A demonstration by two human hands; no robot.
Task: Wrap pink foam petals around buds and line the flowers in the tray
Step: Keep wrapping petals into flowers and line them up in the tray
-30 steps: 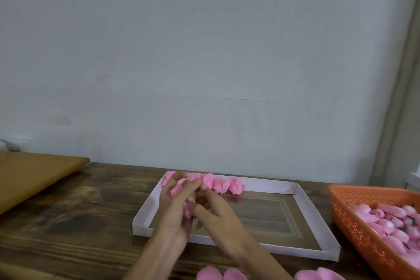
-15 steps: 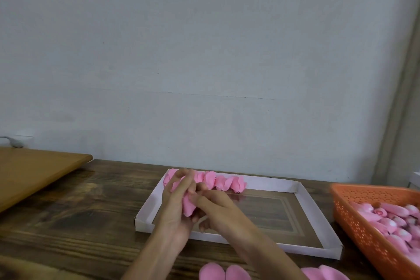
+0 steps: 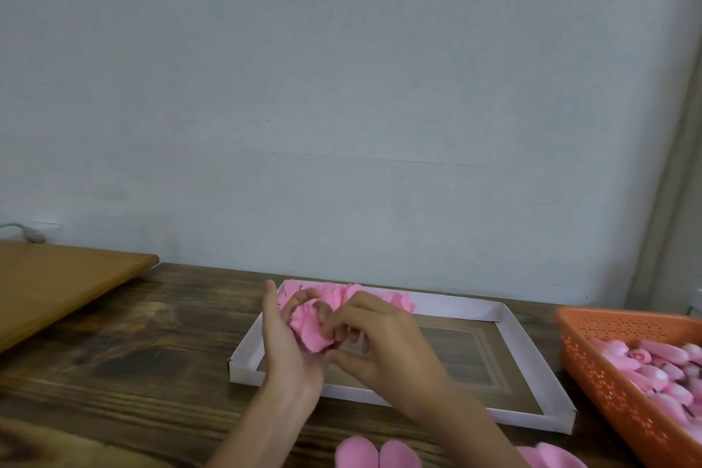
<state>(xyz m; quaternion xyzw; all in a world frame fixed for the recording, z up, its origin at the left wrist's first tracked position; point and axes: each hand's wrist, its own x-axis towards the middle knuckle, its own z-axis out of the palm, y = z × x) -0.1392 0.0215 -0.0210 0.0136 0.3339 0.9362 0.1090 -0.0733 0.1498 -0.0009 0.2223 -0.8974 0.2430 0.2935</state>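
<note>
Now wrapping, just over the tray [image 3: 456, 307].
Left hand [image 3: 288, 350] cups the half-made flower [image 3: 308, 331]; right hand [image 3: 383, 346] pinches its edge closed. Next, likely: seat the wrap snugly, then set it beside the row [image 3: 334, 293] at the tray's far rim.

The foam flower [image 3: 309, 329] you hold is matt pink foam, soft-looking and finely crinkled. The loose petals [image 3: 376, 454] at the near edge are the same dull foam. Your tray [image 3: 456, 306] has white card walls, matt and smooth, and its brown base carries a soft sheen. The counter [image 3: 114, 353] is dark stained wood with bold grain and a low gloss. The board [image 3: 57, 289] on your left is paler, smooth wood. The basket [image 3: 615, 391] is orange perforated plastic, and the buds [image 3: 661, 357] in it look smooth and faintly shiny. The wall [image 3: 342, 87] is matt paint.
</note>
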